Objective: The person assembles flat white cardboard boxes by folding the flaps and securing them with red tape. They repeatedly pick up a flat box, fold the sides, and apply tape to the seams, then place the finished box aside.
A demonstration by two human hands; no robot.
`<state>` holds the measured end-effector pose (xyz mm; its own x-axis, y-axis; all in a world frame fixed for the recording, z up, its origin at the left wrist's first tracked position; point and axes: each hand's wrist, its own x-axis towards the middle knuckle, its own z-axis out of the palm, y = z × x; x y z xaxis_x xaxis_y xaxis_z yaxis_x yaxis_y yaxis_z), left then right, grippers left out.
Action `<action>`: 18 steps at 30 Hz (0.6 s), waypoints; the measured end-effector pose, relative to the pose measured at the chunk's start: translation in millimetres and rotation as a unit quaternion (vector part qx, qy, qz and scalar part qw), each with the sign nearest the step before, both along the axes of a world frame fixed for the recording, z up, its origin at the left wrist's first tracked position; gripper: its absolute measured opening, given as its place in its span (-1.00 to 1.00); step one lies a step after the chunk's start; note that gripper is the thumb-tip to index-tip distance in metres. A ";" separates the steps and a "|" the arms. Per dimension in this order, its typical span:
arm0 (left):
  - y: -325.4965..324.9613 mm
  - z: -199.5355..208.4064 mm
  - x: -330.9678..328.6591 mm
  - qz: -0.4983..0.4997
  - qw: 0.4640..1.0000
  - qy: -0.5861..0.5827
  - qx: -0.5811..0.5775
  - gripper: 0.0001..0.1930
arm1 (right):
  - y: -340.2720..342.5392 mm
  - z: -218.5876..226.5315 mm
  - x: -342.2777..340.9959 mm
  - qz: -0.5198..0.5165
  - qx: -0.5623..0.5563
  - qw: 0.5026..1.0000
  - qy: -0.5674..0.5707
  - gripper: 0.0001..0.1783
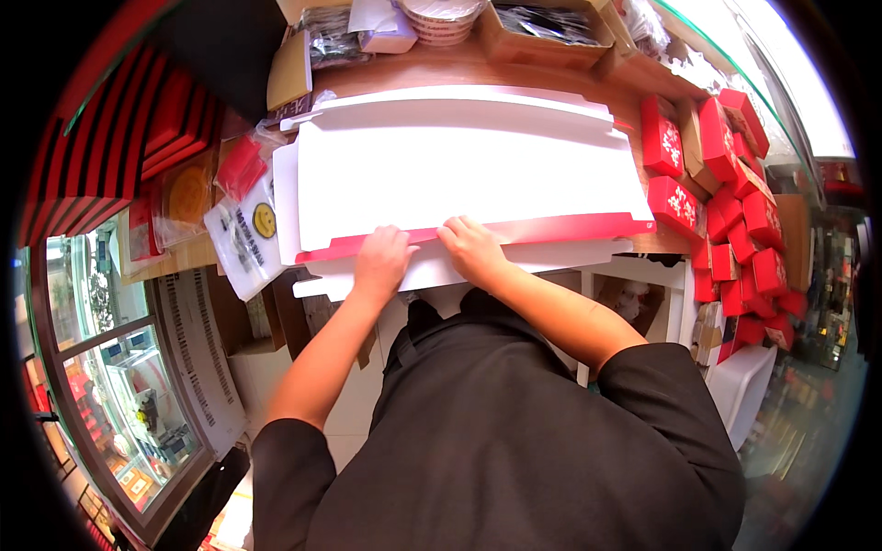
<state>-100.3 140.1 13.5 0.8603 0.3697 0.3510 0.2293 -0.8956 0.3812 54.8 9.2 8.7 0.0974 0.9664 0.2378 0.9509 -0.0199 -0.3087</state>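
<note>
A large flat cardboard box blank point(469, 165), white inside, lies across the wooden table point(542, 78). Folded flaps run along its far and side edges. Along the near edge a red strip point(570, 226) is turned up, and a white flap point(556, 256) hangs past the table's front. My left hand point(381, 262) pinches this near edge left of the middle, fingers bent over the red strip. Close by on the right, my right hand point(473, 251) grips the same edge with curled fingers. The fold under my fingers is partly hidden.
Red small boxes point(744, 220) are piled at the right. A plastic bag with a yellow smiley point(264, 220) lies left of the blank. Tape rolls point(443, 18) and an open carton point(547, 41) stand at the back. Red boxes point(106, 129) are stacked far left, above a glass-paned window point(138, 404).
</note>
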 end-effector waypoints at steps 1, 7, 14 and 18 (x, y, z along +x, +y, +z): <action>-1.1 -4.6 4.8 -0.007 1.000 -0.004 -0.002 -0.87 | -1.2 -1.0 1.7 0.003 -0.008 1.000 0.000 -0.80; -0.4 -11.1 10.1 -0.016 1.000 0.013 -0.004 -0.90 | -54.6 7.5 50.3 -0.014 -0.024 0.999 0.029 -0.87; -38.6 2.3 53.4 -0.032 0.998 0.027 -0.039 -0.79 | -57.4 -3.4 53.8 -0.068 0.025 0.997 0.027 -0.85; -47.5 -11.0 73.4 -0.056 0.998 0.001 -0.034 -0.86 | -70.4 4.6 68.9 -0.028 0.023 0.999 0.025 -0.82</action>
<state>-26.8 92.6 2.5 0.8982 0.2939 0.3268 0.1297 -0.8876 0.4420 123.7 -61.1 13.3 0.1640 0.9474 0.2749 0.9321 -0.0576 -0.3576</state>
